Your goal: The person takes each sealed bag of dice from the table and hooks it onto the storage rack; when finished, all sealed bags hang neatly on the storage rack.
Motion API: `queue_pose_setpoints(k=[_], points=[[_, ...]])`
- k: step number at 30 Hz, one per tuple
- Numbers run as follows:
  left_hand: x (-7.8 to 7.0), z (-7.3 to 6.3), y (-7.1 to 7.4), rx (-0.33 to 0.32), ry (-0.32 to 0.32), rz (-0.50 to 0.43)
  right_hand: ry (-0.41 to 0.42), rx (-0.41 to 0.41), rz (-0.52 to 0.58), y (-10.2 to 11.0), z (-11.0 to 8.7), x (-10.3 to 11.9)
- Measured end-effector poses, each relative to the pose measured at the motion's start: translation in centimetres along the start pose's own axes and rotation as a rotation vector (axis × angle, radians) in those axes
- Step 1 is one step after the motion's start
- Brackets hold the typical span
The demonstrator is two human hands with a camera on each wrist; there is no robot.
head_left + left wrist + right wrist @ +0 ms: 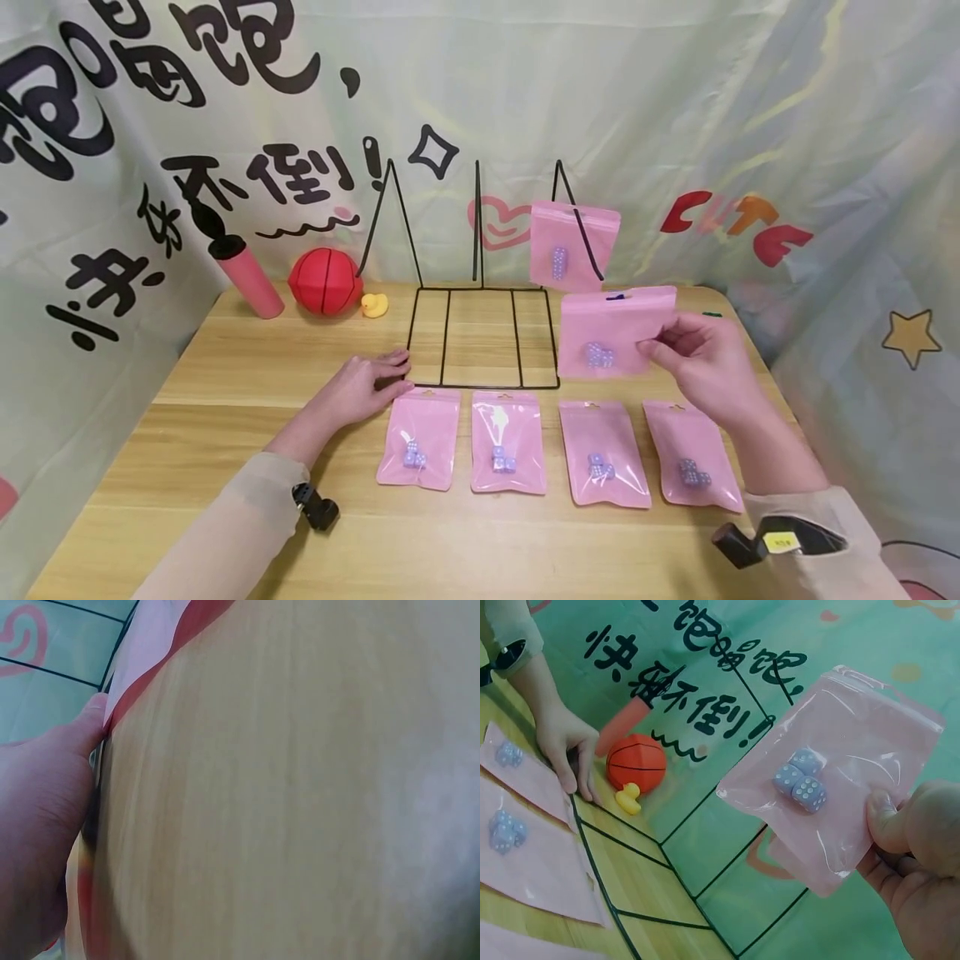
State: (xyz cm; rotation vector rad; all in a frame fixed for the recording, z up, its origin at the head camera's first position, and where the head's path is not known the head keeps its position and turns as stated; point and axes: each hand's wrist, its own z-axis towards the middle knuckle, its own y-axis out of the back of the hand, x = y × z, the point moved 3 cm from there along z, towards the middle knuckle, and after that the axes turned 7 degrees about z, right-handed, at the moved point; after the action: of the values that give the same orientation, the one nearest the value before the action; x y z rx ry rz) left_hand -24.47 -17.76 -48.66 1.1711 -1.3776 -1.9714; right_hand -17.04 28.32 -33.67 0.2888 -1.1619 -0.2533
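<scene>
My right hand (701,358) pinches the right edge of a pink zip pouch (832,742) holding small lavender dice (801,782), upright in front of the rack's right side. My left hand (367,387) grips the front left corner of a black wire rack (480,387), thumb at the front bar and fingers along the side. Another pink pouch (551,229) with stacked dice hangs on the rack's right hook. In the left wrist view, the left thumb (90,720) lies beside a pink pouch's edge.
Several pink pouches (506,425) of dice lie in a row before the rack on the wooden table (300,542). A red basketball-like ball (325,282), a yellow duck (374,305) and a pink cylinder with a black top (251,279) stand back left. A printed curtain (675,100) hangs behind.
</scene>
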Motion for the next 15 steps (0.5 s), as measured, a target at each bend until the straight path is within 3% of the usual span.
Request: queue_pose_setpoints(k=[4, 15], points=[[0.1, 0.0, 0.1, 0.000, 0.007, 0.005, -0.014, -0.004, 0.064, -0.9, 1.2, 0.2], [-0.1, 0.0, 0.1, 0.013, 0.018, 0.009, -0.114, -0.014, 0.102, -2.4, 4.0, -1.7]])
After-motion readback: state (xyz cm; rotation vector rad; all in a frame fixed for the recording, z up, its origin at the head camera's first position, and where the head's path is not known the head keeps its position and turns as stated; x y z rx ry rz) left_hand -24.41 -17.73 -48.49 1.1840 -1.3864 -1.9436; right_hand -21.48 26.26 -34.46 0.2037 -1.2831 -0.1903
